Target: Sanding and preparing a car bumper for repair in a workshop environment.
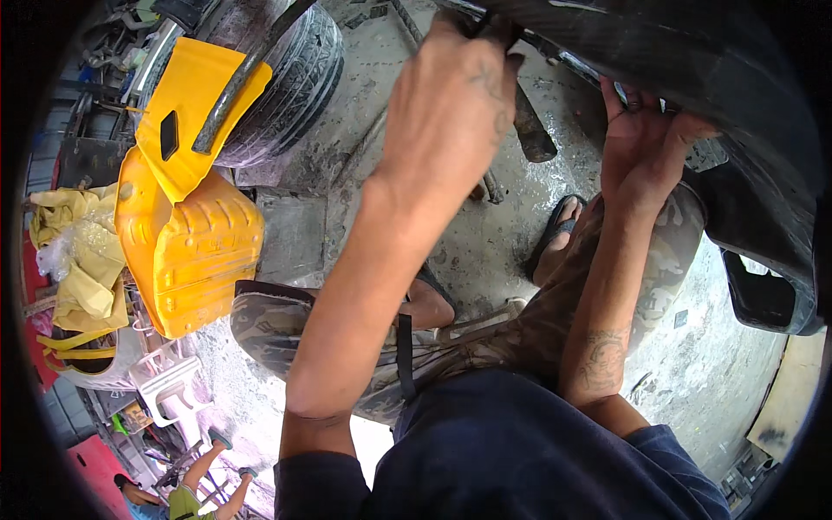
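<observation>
A large black moulded panel (659, 52), much like a vehicle bumper, fills the upper right. My left hand (459, 95) is up at its edge, fingers closed round something dark that I cannot make out. Just beyond that hand, a dark flat-ended bar (533, 130) slants down over the floor; whether it is in my grip is hidden. From below, my right hand (646, 143) grips the panel's lower edge, palm turned up and fingertips partly hidden behind it.
Left of me stands a yellow ribbed plastic container (208, 251) with a yellow sheet (186, 113) and dark hose (234, 100) above it. Behind is a large tyre (303, 87). A white plastic chair (173, 386) and another person (195, 485) are at lower left. A black bracket (763, 295) hangs right.
</observation>
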Available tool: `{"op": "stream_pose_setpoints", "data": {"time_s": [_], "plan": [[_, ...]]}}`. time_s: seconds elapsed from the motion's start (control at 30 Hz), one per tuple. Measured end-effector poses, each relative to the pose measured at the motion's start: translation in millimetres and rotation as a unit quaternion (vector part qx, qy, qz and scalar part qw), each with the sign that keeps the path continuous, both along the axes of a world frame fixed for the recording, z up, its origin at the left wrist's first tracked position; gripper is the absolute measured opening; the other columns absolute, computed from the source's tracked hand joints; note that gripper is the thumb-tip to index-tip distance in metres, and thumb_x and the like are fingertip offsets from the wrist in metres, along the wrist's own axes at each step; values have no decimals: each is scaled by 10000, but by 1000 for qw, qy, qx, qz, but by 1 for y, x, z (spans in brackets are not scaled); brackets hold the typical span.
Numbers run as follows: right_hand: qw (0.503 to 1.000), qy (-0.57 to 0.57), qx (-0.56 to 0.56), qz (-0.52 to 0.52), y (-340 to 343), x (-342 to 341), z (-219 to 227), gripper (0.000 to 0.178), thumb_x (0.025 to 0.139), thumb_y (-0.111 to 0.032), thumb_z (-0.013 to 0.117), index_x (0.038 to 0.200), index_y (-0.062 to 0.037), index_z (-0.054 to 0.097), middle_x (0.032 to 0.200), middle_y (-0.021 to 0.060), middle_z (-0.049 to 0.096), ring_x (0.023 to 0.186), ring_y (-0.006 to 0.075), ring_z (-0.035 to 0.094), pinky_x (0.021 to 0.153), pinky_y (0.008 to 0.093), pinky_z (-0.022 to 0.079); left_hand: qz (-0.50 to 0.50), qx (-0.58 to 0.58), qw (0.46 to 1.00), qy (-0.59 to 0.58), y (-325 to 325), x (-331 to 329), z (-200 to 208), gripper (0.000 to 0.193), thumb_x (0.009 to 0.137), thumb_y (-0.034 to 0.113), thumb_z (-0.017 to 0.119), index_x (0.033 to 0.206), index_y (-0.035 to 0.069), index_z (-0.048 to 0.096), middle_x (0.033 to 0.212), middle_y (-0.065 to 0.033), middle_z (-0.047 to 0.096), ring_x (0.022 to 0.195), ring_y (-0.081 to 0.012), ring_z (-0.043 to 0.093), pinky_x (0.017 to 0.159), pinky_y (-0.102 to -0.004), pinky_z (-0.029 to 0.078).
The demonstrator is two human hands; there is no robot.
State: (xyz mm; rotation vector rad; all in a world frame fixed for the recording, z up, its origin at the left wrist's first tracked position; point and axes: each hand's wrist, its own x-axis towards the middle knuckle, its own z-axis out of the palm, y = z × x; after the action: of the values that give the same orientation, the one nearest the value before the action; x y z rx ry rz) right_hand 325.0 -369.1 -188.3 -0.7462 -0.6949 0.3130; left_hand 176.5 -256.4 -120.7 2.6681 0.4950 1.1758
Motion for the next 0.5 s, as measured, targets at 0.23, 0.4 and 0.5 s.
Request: {"op": "stream_pose_setpoints", "data": {"time_s": [0.23,0.4,0.5], "plan": [[1000,0,2,-1,0,-4,4,740,926,-620,477,1490,-167,317,1489,74,373,1322,309,415,1116,593,314,12,-92,996,6,-11,2,-14,147,815,81,671,911,-29,683,779,-257,640,763,-438,622,685,-454,511],[1000,10,-4,-11,-1,-6,6,764,920,-625,482,1500,-161,301,1510,81,358,1349,311,402,1126,588,309,1,-92,996,-16,-13,8,-15,125,822,71,636,842,-51,648,781,-259,636,755,-444,621,679,-459,510],[1000,8,-4,-15,-1,-6,7,777,917,-626,488,1503,-154,295,1510,87,360,1353,307,402,1128,581,312,24,-85,996,13,-22,9,-8,121,772,28,674,691,-61,661,817,-376,582,690,-456,663,623,-462,568]]}}
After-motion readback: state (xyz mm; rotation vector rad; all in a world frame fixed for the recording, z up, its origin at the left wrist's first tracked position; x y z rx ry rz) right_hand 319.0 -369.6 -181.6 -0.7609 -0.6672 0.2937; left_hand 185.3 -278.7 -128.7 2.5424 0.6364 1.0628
